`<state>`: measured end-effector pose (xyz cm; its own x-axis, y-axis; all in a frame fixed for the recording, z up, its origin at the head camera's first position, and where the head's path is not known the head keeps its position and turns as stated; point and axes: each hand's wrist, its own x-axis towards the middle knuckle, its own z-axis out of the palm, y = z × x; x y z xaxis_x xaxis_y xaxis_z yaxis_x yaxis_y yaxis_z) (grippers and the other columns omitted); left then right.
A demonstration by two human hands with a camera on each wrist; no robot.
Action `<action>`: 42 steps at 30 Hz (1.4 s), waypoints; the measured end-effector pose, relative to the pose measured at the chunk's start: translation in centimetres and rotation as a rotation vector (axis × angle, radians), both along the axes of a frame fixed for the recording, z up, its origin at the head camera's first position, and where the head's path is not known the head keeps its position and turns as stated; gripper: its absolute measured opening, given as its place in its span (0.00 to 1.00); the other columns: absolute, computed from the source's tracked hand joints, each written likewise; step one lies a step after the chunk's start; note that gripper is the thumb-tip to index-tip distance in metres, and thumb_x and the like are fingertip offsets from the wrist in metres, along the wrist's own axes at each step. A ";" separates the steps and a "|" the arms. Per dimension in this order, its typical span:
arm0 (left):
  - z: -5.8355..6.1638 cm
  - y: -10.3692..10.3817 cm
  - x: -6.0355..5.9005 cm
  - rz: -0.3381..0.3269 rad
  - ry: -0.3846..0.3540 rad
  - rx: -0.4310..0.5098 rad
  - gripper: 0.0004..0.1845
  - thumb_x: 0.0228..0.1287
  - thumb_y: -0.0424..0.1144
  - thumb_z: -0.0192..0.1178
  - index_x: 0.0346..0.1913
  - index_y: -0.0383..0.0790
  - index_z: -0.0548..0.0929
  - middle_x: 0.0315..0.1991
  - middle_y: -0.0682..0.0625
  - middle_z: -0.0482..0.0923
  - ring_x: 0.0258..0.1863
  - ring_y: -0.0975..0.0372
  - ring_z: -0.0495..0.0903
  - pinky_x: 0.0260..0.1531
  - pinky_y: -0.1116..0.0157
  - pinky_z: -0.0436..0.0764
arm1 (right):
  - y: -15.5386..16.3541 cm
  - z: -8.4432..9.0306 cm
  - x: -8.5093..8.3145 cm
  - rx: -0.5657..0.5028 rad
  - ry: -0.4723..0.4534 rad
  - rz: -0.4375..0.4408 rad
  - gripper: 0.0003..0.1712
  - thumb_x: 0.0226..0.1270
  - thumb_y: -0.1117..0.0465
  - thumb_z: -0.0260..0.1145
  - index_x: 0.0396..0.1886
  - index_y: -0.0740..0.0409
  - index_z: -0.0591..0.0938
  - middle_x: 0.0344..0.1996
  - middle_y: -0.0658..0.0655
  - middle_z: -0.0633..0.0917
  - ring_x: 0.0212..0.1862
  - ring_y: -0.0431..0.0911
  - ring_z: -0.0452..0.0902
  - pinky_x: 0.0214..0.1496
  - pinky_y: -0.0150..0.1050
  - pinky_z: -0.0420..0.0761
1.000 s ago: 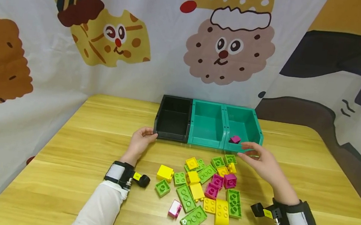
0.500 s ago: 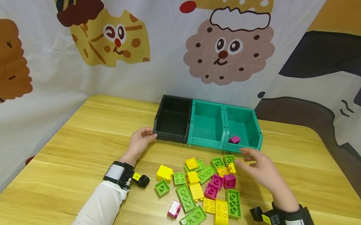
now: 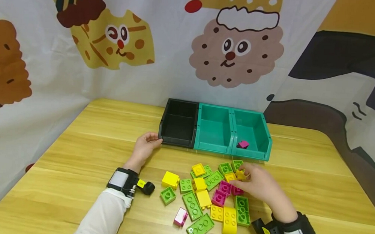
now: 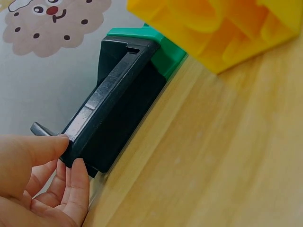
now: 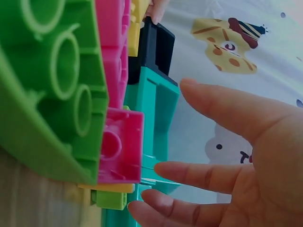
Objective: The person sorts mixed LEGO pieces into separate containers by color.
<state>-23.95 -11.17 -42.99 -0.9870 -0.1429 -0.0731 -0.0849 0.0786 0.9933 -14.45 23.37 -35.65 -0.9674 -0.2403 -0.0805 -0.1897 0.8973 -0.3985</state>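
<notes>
My left hand holds the near left corner of the black bin. In the left wrist view its thumb lies on the rim and its fingers press the front wall of the black bin. My right hand hovers low over the pile of bricks, fingers spread and holding nothing. It is nearest a magenta brick and a small yellow brick. The right wrist view shows that hand open beside a magenta brick and a green brick.
Two teal bins stand right of the black one; the right teal bin holds one magenta brick. Several green, yellow and magenta bricks lie scattered on the wooden table. A cartoon-printed cloth hangs behind.
My right hand has drawn back from the right teal bin's front edge and come down onto the brick pile. The left hand has stayed on the black bin.
</notes>
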 end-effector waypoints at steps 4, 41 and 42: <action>0.0 0.1 0.0 0.001 -0.004 0.001 0.14 0.61 0.29 0.61 0.49 0.28 0.77 0.41 0.44 0.75 0.37 0.64 0.73 0.34 0.77 0.75 | -0.1 -0.4 0.0 0.017 -0.005 0.000 0.30 0.51 0.45 0.73 0.45 0.62 0.79 0.37 0.60 0.81 0.35 0.50 0.75 0.35 0.44 0.79; 0.0 0.0 0.1 0.001 -0.002 -0.017 0.14 0.62 0.30 0.61 0.50 0.29 0.77 0.41 0.45 0.75 0.38 0.63 0.73 0.34 0.78 0.74 | -0.2 -0.5 0.0 -0.083 0.077 0.047 0.06 0.49 0.63 0.73 0.27 0.60 0.85 0.28 0.53 0.80 0.31 0.44 0.74 0.33 0.38 0.78; 0.0 -0.1 0.1 0.001 -0.003 -0.015 0.14 0.62 0.30 0.61 0.50 0.29 0.77 0.42 0.44 0.75 0.39 0.63 0.73 0.34 0.78 0.74 | -0.2 -0.4 0.0 -0.088 0.084 0.045 0.06 0.49 0.63 0.73 0.27 0.60 0.85 0.27 0.53 0.80 0.31 0.44 0.73 0.32 0.37 0.77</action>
